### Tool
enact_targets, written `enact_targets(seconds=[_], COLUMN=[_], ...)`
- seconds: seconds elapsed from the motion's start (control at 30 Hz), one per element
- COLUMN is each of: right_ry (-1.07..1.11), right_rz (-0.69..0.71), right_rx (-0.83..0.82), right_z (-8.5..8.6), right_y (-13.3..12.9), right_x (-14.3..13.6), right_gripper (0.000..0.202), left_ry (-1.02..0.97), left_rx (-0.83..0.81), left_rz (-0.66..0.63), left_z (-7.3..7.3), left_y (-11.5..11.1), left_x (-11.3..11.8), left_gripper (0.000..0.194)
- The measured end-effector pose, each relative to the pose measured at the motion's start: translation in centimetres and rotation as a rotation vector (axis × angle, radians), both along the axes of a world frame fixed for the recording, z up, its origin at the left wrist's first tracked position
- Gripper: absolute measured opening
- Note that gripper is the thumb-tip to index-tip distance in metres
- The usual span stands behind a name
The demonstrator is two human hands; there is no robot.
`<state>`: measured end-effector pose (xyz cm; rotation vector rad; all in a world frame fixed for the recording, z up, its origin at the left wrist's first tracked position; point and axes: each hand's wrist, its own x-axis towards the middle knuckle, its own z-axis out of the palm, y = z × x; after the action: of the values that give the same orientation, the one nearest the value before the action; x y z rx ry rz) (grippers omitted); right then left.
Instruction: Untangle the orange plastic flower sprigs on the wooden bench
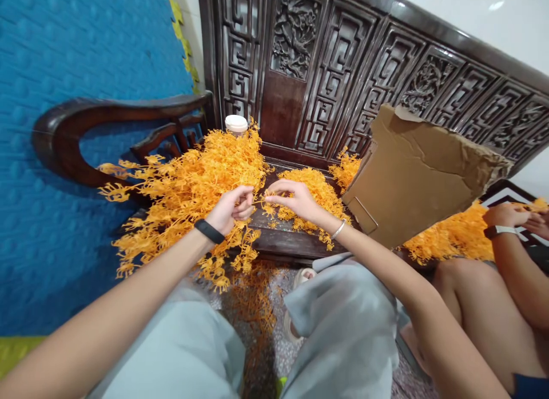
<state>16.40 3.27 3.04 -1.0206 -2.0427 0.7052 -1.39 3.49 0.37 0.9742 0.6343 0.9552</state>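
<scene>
Hands meet over the front edge of a dark carved wooden bench (283, 242). The left hand (231, 207) and right hand (295, 200) each pinch one end of a thin orange plastic sprig (259, 199), fingers closed on it; its long axis runs sideways between them, equally near both. A heap of orange plastic branches (189, 187) lies just left of the left hand, and a torn brown cardboard sheet (412, 170) stands right of the right hand.

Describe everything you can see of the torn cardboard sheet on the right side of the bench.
The cardboard sheet is plain brown, creased, with a ragged torn right edge and a flap-like outline low on its left. It stands tilted, its top leaning against the carved dark wooden backrest, its lower edge down among the orange plastic sprigs heaped on the seat. It lies between the right hand and a second person's hands; no hand touches it.
</scene>
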Motion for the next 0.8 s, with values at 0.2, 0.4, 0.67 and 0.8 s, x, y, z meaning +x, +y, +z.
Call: enact_targets(seconds=[0.2,0.4,0.67,0.8], right_ry=[0.455,0.698,0.457,0.104], right_rz=[-0.270,-0.661,-1.103,-1.040], right_rx=[-0.297,-0.539,0.055,0.197], right_z=[-1.0,-1.2,-3.3,-5.9], right_y=[0.0,3.5,6.0,5.0], right_x=[-0.9,0.4,11.0,12.2], right_gripper=[0.014,0.009,0.012,0.015], left_ry=[0.009,0.074,0.109,0.134], left_rx=[0.062,-0.054,-0.164,-0.160], left_rz=[0.011,-0.006,-0.023,0.014], left_z=[0.8,0.6,0.4,0.0], left_y=[-0.8,-1.4,-2.2,-1.6], left_x=[0.4,2.2,2.5,1.5], left_gripper=[0.030,0.032,0.034,0.033])
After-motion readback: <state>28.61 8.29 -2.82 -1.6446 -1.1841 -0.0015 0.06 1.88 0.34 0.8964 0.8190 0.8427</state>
